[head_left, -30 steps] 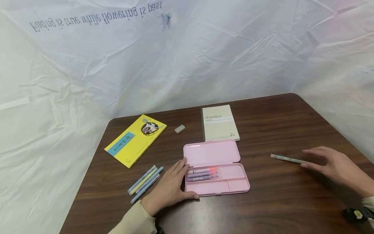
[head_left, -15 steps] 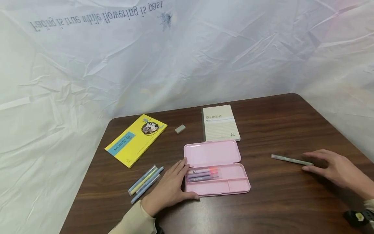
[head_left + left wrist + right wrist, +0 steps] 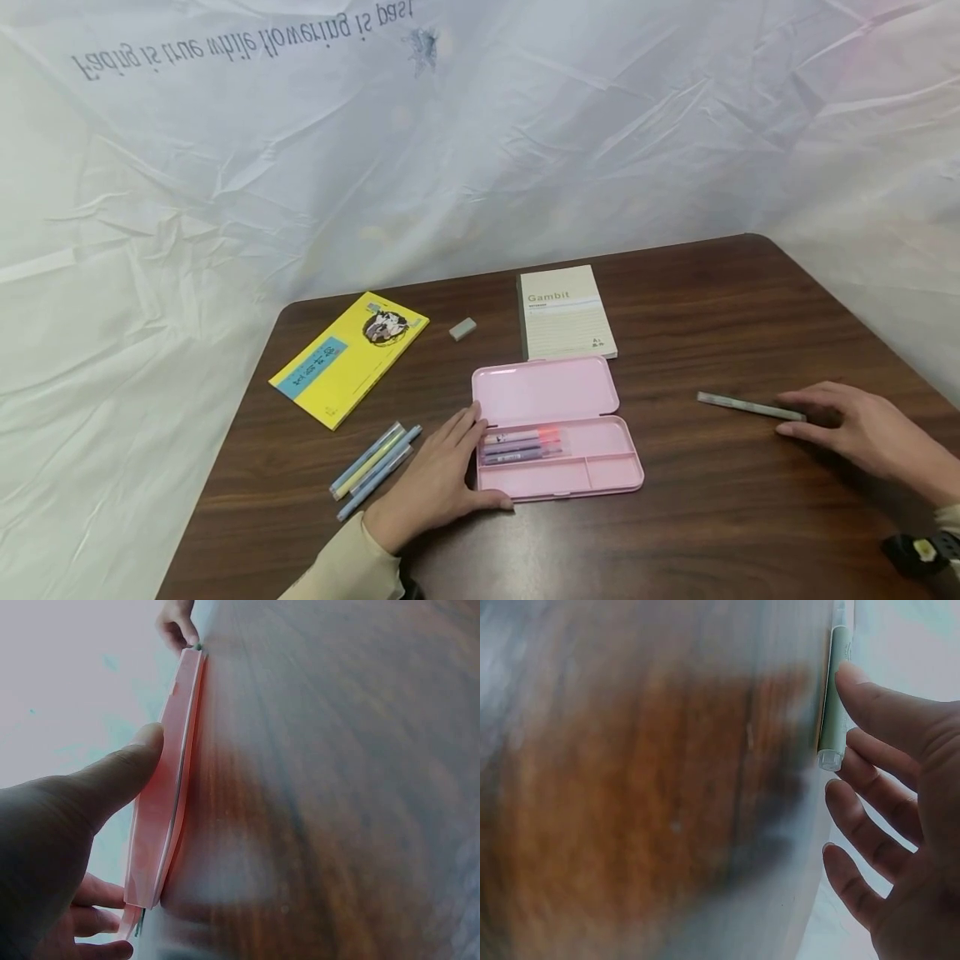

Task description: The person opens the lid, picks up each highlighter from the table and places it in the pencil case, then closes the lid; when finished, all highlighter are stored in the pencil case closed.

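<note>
A pink pencil case [image 3: 558, 478] lies with its lid folded back, several pens [image 3: 517, 447] inside its rear compartment. My left hand [image 3: 435, 483] rests against it, straight fingers along its left end and thumb along its front edge; the left wrist view shows the thumb on the side of the pink case [image 3: 161, 802]. On the right a pale green pen [image 3: 738, 406] lies on the table. My right hand [image 3: 862, 429] is spread around its near end, thumb on one side and index finger on the other. In the right wrist view the thumb overlaps the green pen [image 3: 834, 705].
Several pens [image 3: 375, 471] lie in a bunch left of my left hand. Behind them are a yellow booklet [image 3: 348, 358], a grey eraser [image 3: 462, 330] and a cream notebook [image 3: 568, 312]. A white sheet [image 3: 480, 150] hangs behind the brown table [image 3: 675, 533].
My right hand's thumb and fingers have shifted slightly off the green pen, so its near end now shows between them. The left hand and pencil case have stayed put.
</note>
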Demonstrator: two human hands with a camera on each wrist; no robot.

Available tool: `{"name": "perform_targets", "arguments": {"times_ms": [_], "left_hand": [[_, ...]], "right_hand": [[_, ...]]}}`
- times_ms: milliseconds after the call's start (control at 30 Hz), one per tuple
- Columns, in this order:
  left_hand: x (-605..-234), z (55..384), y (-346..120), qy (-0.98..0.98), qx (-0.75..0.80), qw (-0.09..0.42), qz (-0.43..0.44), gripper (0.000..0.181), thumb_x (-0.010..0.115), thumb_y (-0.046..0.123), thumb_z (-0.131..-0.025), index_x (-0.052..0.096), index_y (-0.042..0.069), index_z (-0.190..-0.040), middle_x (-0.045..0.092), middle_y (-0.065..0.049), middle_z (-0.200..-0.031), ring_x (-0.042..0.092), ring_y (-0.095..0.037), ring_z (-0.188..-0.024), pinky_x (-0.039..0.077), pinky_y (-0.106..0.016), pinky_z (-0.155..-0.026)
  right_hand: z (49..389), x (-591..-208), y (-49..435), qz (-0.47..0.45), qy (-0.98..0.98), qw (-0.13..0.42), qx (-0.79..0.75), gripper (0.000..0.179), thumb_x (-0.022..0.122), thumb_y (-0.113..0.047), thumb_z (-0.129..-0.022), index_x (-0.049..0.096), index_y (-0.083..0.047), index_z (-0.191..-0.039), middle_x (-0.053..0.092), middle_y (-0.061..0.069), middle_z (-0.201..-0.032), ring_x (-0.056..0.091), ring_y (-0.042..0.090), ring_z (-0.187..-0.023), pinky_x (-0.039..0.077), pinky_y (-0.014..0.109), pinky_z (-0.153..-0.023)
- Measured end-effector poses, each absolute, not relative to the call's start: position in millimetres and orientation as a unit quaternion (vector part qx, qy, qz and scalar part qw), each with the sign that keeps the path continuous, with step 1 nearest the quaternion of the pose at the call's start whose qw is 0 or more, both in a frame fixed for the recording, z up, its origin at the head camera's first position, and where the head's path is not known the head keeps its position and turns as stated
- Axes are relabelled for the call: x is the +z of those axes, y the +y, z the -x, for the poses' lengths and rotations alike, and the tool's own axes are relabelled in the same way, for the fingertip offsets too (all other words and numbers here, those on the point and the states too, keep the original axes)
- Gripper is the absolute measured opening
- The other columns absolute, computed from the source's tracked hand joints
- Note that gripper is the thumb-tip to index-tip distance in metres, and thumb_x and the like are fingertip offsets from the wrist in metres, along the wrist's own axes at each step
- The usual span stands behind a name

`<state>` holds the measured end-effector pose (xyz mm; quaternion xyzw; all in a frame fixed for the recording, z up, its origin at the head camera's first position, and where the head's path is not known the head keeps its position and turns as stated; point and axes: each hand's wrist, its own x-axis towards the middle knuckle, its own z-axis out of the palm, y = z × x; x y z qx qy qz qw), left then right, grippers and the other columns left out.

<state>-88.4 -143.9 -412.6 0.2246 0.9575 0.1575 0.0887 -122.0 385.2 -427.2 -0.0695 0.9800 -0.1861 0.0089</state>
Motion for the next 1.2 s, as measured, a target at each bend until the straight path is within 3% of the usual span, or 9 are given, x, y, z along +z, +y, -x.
{"name": "perform_targets", "arguments": {"times_ms": [267, 500, 800, 1067, 1200], "left_hand": [[-412.8, 89.9, -143.5, 0.958, 0.157, 0.083, -0.227, 0.108, 0.07, 0.075, -0.073, 0.04, 0.006, -0.152, 0.023, -0.012, -0.164, 0.024, -0.032, -0.149, 0.028, -0.053, -0.117], [-412.5, 89.1, -143.6, 0.957, 0.158, 0.09, -0.224, 0.109, 0.069, 0.076, -0.074, 0.039, 0.008, -0.153, 0.021, -0.01, -0.165, 0.023, -0.031, -0.15, 0.027, -0.052, -0.118], [-413.1, 88.5, -144.4, 0.957, 0.163, 0.086, -0.223, 0.109, 0.069, 0.076, -0.073, 0.039, 0.008, -0.153, 0.021, -0.009, -0.165, 0.023, -0.03, -0.15, 0.027, -0.052, -0.118], [-414.4, 89.0, -144.4, 0.957, 0.16, 0.086, -0.226, 0.11, 0.068, 0.077, -0.073, 0.039, 0.008, -0.153, 0.022, -0.01, -0.165, 0.024, -0.03, -0.15, 0.028, -0.051, -0.117], [-413.4, 88.7, -144.2, 0.957, 0.159, 0.083, -0.227, 0.11, 0.069, 0.077, -0.073, 0.039, 0.007, -0.152, 0.022, -0.01, -0.165, 0.024, -0.03, -0.15, 0.028, -0.05, -0.117]], "right_hand": [[123.6, -431.6, 387.1, 0.086, 0.982, -0.016, -0.169, 0.048, 0.079, -0.036, -0.085, 0.07, 0.001, -0.114, 0.067, 0.02, -0.104, 0.062, 0.04, -0.089, 0.048, 0.051, -0.067], [124.8, -434.4, 387.8, 0.1, 0.982, -0.035, -0.159, 0.023, 0.08, -0.022, -0.084, 0.074, -0.008, -0.102, 0.068, 0.0, -0.088, 0.062, 0.025, -0.079, 0.05, 0.046, -0.064], [125.3, -433.0, 386.5, 0.101, 0.981, -0.038, -0.163, 0.019, 0.081, -0.021, -0.083, 0.075, -0.011, -0.098, 0.07, 0.0, -0.089, 0.063, 0.027, -0.08, 0.05, 0.047, -0.064], [124.2, -430.5, 387.9, 0.11, 0.981, -0.05, -0.15, 0.015, 0.083, -0.021, -0.08, 0.076, -0.015, -0.093, 0.069, -0.005, -0.086, 0.062, 0.018, -0.076, 0.05, 0.042, -0.062], [124.1, -427.6, 387.3, 0.101, 0.982, -0.039, -0.155, 0.018, 0.081, -0.022, -0.083, 0.075, -0.011, -0.096, 0.07, 0.001, -0.088, 0.063, 0.025, -0.078, 0.05, 0.044, -0.062]]}}
